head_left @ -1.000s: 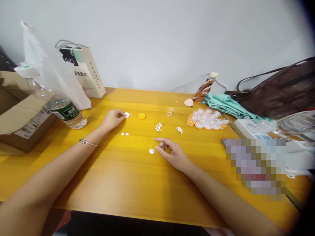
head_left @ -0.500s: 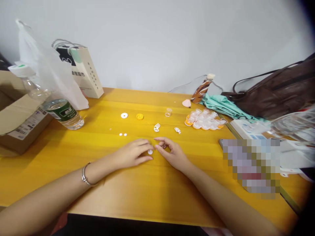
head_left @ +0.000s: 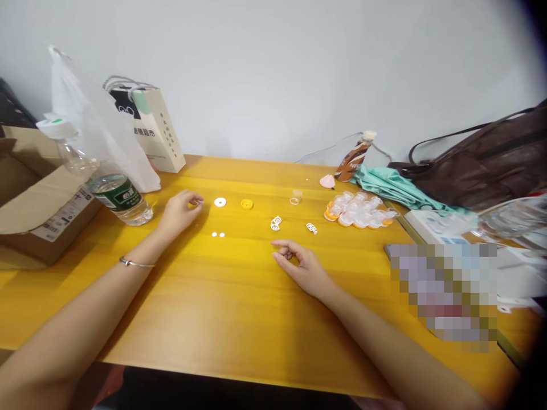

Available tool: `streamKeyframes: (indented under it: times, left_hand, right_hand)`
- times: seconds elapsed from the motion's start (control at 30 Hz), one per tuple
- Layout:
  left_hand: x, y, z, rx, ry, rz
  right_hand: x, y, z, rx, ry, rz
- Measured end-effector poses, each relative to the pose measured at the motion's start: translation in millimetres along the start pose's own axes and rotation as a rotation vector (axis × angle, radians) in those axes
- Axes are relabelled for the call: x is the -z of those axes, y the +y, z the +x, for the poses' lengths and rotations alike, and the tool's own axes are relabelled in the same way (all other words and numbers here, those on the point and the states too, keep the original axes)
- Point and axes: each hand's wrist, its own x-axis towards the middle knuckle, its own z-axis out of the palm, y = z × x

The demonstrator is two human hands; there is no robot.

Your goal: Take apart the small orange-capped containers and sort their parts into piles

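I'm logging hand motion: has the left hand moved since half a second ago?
Yes, leftward and farther out: against the white ring, the left hand lay nearer and mostly right; now it's left of it.

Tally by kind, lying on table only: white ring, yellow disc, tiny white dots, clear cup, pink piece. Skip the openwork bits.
White ring: 1
Yellow disc: 1
Tiny white dots: 2
Clear cup: 1
Pink piece: 1
Total: 6

White disc (head_left: 216, 203), yellow disc (head_left: 247, 205)
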Motion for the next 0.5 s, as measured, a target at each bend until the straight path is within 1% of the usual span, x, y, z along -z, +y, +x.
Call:
streamKeyframes:
  times: [0.07,0.13,0.17,0.23,0.3,0.37,0.4,0.43,0.5]
  left_hand:
    - [-3,-23,6,0.113,-0.032,0.029]
    - [-7,-34,8,0.168,-0.064,0.009]
    - [-8,-36,8,0.17,-0.072,0.001]
    - [-8,-33,6,0.127,-0.066,0.019]
    - [-4,-27,5,0.074,-0.051,0.066]
    - [4,-22,3,0.061,-0.085,0.089]
    - [9,-21,2,0.068,-0.15,0.067]
    - [13,-20,1,0.073,-0.249,0.024]
    - [22,-19,0,0.059,-0.487,-0.091]
  right_hand:
    - [0,0,0,-0.004,-0.001,0.002]
    - [0,0,0,-0.008,0.001,0.0]
    - [0,-1,0,-0.008,0.001,-0.002]
    - [1,-1,1,-0.005,0.001,-0.005]
    - [1,-1,1,0.001,0.004,-0.008]
    - [1,0,0,0.005,0.006,-0.012]
    - [1,0,0,0.005,0.006,-0.015]
    - [1,0,0,0.006,0.005,-0.017]
    - [1,1,0,0.009,0.003,-0.019]
